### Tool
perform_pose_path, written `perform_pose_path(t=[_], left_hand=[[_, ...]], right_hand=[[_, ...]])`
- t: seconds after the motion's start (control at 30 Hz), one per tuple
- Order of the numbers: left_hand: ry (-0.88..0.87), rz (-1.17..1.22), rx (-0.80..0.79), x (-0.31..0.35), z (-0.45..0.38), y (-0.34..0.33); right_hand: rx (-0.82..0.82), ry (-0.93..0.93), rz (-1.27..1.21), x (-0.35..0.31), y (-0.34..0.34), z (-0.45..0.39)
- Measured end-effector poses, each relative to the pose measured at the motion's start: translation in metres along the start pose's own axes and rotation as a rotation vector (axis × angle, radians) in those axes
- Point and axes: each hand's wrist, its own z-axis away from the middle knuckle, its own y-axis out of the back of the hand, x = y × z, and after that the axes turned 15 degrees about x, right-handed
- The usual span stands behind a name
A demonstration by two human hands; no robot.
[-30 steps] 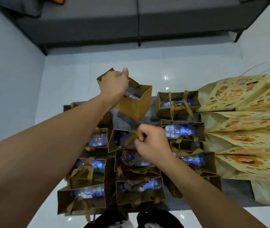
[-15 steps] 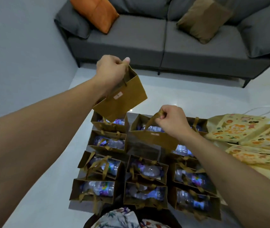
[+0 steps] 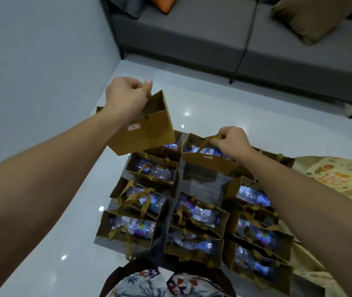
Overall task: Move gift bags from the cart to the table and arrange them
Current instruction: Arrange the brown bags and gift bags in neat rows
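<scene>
Left hand (image 3: 126,99): grip closed on the ribbon handles of a brown gift bag (image 3: 143,127), held raised and tilted above the far left corner of the tabletop (image 3: 200,179); a small label shows on its side, contents not visible. Right hand (image 3: 231,141): grip pinched on the ribbon handle (image 3: 206,143) of a second gift bag (image 3: 208,161) at the far middle, holding clear bottles. Remaining bags (image 3: 198,213) stand in close rows, each with bottles (image 3: 143,226) inside. Printed yellow bags (image 3: 340,179) lie at right. Grey sofa (image 3: 213,35) with cushions (image 3: 308,16) stands beyond on the white floor (image 3: 235,108).
</scene>
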Motion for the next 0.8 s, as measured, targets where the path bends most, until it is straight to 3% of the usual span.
perform_pose_path(t=[0.27, 0.43, 0.53, 0.63, 0.8], left_hand=[[0.06, 0.004, -0.058, -0.029, 0.003, -0.015], [0.053, 0.015, -0.111, -0.027, 0.013, -0.026], [0.018, 0.03, -0.151, -0.016, 0.021, -0.03], [-0.032, 0.017, -0.221, -0.003, 0.033, -0.032], [-0.098, 0.042, -0.357, 0.016, 0.057, -0.039]], right_hand=[[-0.145, -0.005, 0.11, 0.027, -0.033, -0.029], [-0.05, -0.039, 0.123, 0.035, -0.042, -0.028], [0.105, -0.026, 0.102, 0.027, -0.039, -0.008], [0.162, -0.11, -0.146, 0.01, -0.034, 0.013], [-0.062, -0.381, -0.545, -0.009, -0.022, 0.04]])
